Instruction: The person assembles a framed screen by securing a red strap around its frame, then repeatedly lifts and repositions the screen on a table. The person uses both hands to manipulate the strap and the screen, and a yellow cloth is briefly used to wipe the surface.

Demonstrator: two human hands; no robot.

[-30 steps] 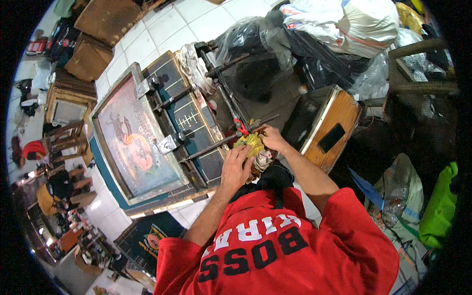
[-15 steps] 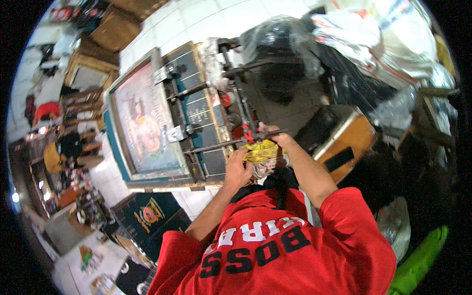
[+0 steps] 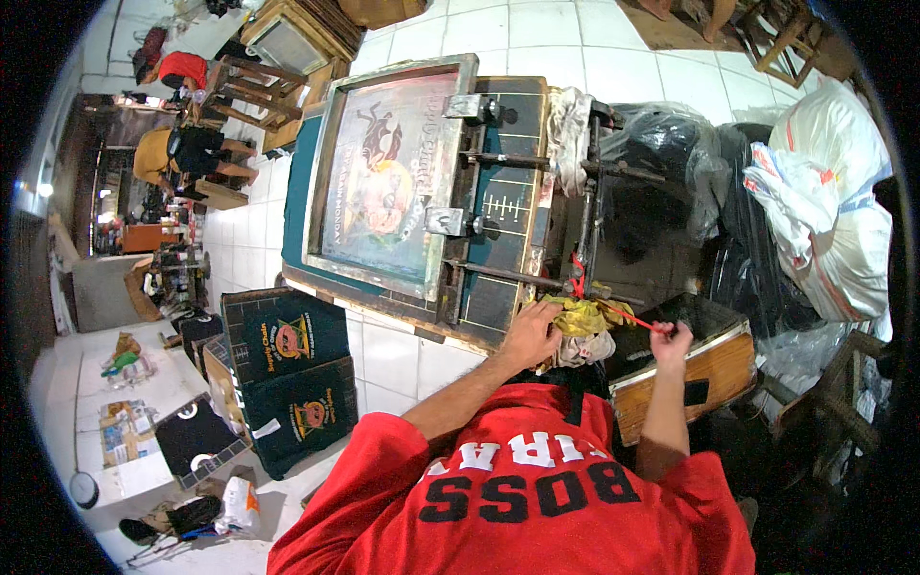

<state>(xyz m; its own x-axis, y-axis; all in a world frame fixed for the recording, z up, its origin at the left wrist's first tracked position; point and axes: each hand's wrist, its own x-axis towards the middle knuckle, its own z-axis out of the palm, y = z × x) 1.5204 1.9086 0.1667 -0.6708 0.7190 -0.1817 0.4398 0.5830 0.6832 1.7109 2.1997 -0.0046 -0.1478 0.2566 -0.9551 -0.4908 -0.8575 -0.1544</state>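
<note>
A red cord point(image 3: 630, 319) is tied round the dark metal bar point(image 3: 591, 220) at the table's right edge. Its free end is pinched in my right hand point(image 3: 673, 342), which holds the cord stretched taut to the right. My left hand point(image 3: 533, 335) lies at the table corner, its bent fingers gripping the edge of a crumpled yellow cloth point(image 3: 580, 315). That cloth hangs under the knot, and a whitish rag point(image 3: 585, 351) bunches below it. To the left, a framed printing screen point(image 3: 316, 206) with a printed picture is clamped over the dark green board point(image 3: 295, 216).
A wooden box point(image 3: 704, 379) stands by my right hand. Behind it are black plastic-wrapped bundles point(image 3: 661, 158) and a white sack point(image 3: 824, 201). Dark printed panels point(image 3: 287, 335) stand on the left. Two people point(image 3: 177, 153) are bent over farther back.
My right hand has moved away from the bar to the right, drawing the red cord out. My left hand stays by the yellow cloth. The view has shifted, showing more floor and sharper surroundings.
</note>
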